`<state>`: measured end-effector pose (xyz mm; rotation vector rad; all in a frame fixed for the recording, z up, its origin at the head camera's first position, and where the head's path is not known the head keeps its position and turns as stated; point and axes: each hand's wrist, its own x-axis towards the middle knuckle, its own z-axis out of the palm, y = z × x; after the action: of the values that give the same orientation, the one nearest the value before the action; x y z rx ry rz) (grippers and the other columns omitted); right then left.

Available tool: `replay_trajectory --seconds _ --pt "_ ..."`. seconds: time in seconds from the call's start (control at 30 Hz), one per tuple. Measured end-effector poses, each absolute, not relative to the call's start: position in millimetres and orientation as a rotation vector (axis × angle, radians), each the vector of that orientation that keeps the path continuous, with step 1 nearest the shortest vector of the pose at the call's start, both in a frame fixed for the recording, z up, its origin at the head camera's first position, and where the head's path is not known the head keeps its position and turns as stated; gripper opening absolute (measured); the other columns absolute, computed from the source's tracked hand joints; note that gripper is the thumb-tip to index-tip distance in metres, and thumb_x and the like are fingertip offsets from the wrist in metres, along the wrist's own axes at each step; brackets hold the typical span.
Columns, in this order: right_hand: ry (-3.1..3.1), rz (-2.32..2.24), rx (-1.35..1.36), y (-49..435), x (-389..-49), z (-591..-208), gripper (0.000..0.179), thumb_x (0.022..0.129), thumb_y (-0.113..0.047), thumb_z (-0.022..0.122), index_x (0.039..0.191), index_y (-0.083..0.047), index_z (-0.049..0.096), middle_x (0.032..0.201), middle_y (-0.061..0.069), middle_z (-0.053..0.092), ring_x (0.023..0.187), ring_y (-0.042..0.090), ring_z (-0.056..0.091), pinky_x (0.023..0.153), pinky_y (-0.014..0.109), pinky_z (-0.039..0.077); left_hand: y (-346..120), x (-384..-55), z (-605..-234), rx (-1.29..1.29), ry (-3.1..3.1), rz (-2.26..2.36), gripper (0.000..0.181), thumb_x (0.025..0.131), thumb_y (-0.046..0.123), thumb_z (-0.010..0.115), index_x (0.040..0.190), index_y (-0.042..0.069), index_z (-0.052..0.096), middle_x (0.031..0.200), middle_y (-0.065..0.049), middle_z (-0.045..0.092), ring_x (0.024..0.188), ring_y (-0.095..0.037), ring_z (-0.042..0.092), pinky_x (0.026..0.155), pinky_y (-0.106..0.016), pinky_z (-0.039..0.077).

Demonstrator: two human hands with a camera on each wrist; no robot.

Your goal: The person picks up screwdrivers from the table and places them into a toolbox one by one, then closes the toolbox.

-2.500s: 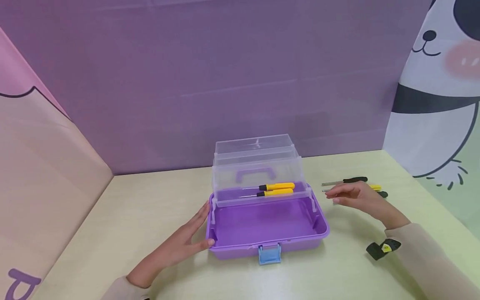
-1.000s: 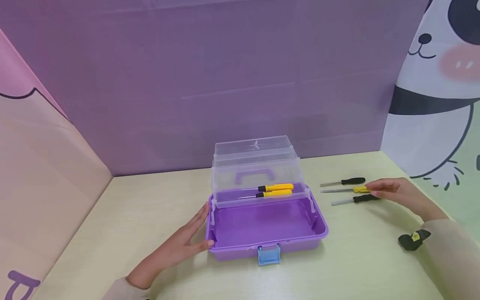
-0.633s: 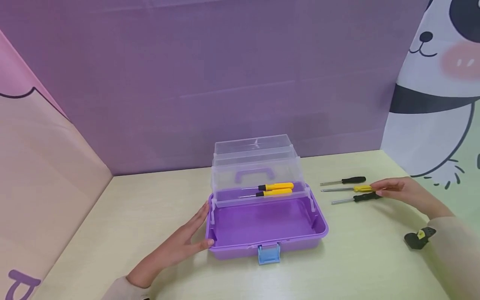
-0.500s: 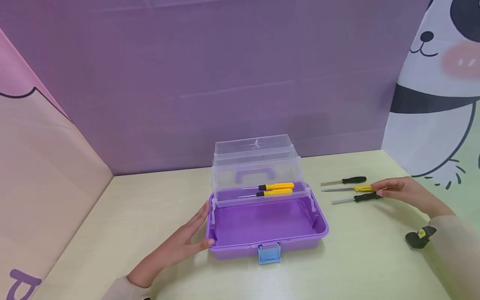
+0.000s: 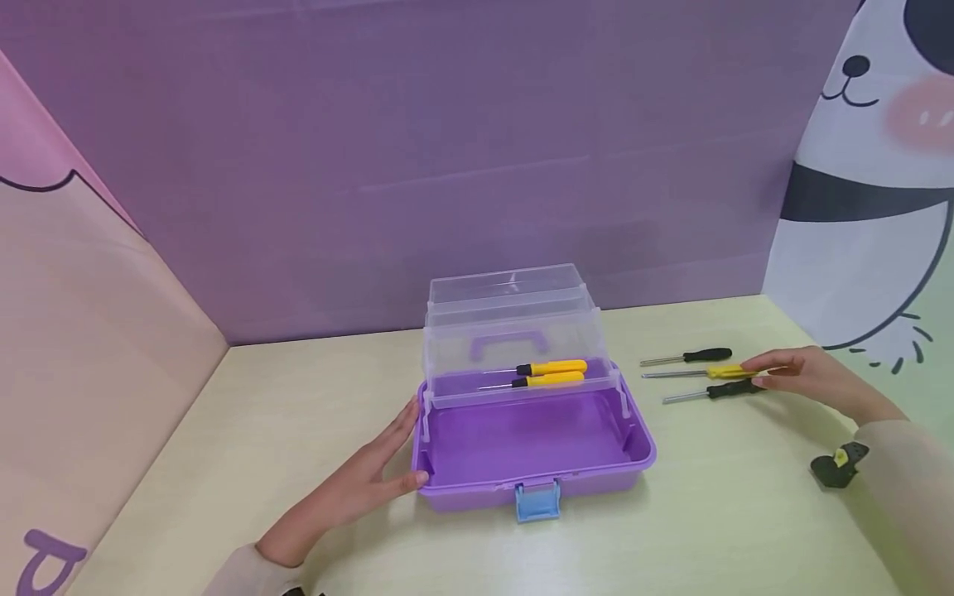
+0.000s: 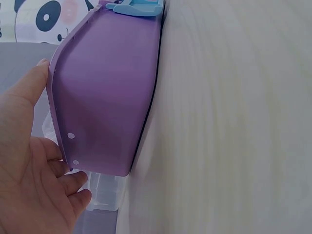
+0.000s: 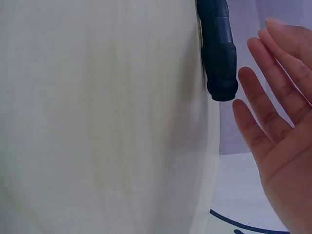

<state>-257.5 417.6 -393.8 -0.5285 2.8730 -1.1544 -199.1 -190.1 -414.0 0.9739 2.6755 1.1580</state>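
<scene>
A purple toolbox (image 5: 525, 439) stands on the table with its clear lid raised. Two yellow-handled screwdrivers (image 5: 555, 367) lie side by side in the clear tray (image 5: 447, 401) at its back. Against the toolbox's left end rests my left hand (image 5: 365, 480), thumb on the rim near the front corner, fingers spread toward the back. To the right lies a yellow screwdriver (image 5: 674, 375) between two black-handled ones (image 5: 708, 355). My right hand (image 5: 820, 382) has its fingertips right at the yellow handle's end. In the right wrist view its extended fingers are beside a black handle (image 7: 219, 53).
A blue latch (image 5: 537, 502) hangs from the toolbox's front. Behind the pale table (image 5: 320, 397) rises a purple backdrop (image 5: 373, 165), and a panda print (image 5: 864, 240) covers the right side. A black wrist device (image 5: 838, 465) sits at my right sleeve.
My right hand has moved right, from over the screwdrivers' shafts to the handle ends, sliding slightly further along the yellow handle. My left hand, the toolbox and the screwdrivers stay in place.
</scene>
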Motion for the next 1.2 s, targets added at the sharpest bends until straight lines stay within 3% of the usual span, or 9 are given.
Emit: replay_trajectory --seconds 0.3,0.57,0.83,0.9,1.07,1.13,1.2 --pt "2.916 -0.996 -0.454 421 -264 -395 0.027 0.086 -0.019 0.070 0.109 -0.005 0.070 0.103 -0.018 0.066 0.093 -0.020 0.048 0.075 0.008 0.043 -190 -201 -414 0.992 2.669 1.163 0.086 0.091 0.026 0.063 0.153 0.015 0.005 0.158 -0.011 0.001 0.141 -0.040 0.009 0.106 -0.062 0.021" --pt "2.891 -0.942 -0.408 420 -267 -396 0.031 0.083 -0.020 0.072 0.108 -0.002 0.069 0.103 -0.014 0.067 0.092 -0.018 0.048 0.075 0.010 0.042 -191 -201 -416 0.991 2.657 1.192 0.086 0.090 0.025 0.064 0.153 0.014 0.005 0.158 -0.003 0.000 0.141 -0.040 0.009 0.107 -0.061 0.020" --pt "2.832 -0.901 -0.433 418 -265 -395 0.035 0.082 -0.018 0.073 0.110 0.002 0.067 0.110 0.007 0.067 0.091 -0.018 0.046 0.074 0.015 0.046 -191 -201 -416 0.995 2.677 1.156 0.085 0.091 0.026 0.063 0.152 0.012 0.005 0.158 -0.010 0.001 0.141 -0.041 0.009 0.107 -0.059 0.019" --pt "2.835 -0.896 -0.445 419 -265 -395 0.036 0.081 -0.018 0.073 0.110 0.002 0.067 0.111 0.007 0.066 0.091 -0.018 0.046 0.073 0.015 0.047 -190 -201 -416 0.989 2.675 1.158 0.085 0.091 0.027 0.063 0.152 0.013 0.005 0.158 -0.009 0.001 0.141 -0.040 0.009 0.108 -0.059 0.019" --pt "2.842 -0.894 -0.493 422 -265 -397 0.034 0.080 -0.016 0.074 0.108 0.002 0.067 0.105 -0.011 0.064 0.091 -0.016 0.046 0.072 0.015 0.047 -190 -201 -415 0.976 2.671 1.158 0.085 0.091 0.027 0.063 0.152 0.013 0.005 0.158 -0.009 0.001 0.141 -0.040 0.009 0.107 -0.060 0.020" --pt "2.848 -0.878 -0.491 421 -265 -398 0.033 0.079 -0.016 0.075 0.107 0.001 0.068 0.105 -0.011 0.064 0.090 -0.015 0.046 0.072 0.015 0.046 -190 -200 -415 0.970 2.665 1.165 0.085 0.091 0.027 0.063 0.152 0.013 0.006 0.158 -0.007 0.000 0.141 -0.040 0.009 0.107 -0.060 0.020" --pt "2.858 -0.849 -0.499 421 -266 -398 0.033 0.078 -0.015 0.075 0.106 0.000 0.069 0.106 -0.003 0.066 0.090 -0.015 0.046 0.073 0.014 0.046 -190 -200 -414 0.963 2.656 1.179 0.085 0.091 0.027 0.063 0.152 0.014 0.006 0.159 -0.004 0.000 0.142 -0.038 0.008 0.108 -0.059 0.020"
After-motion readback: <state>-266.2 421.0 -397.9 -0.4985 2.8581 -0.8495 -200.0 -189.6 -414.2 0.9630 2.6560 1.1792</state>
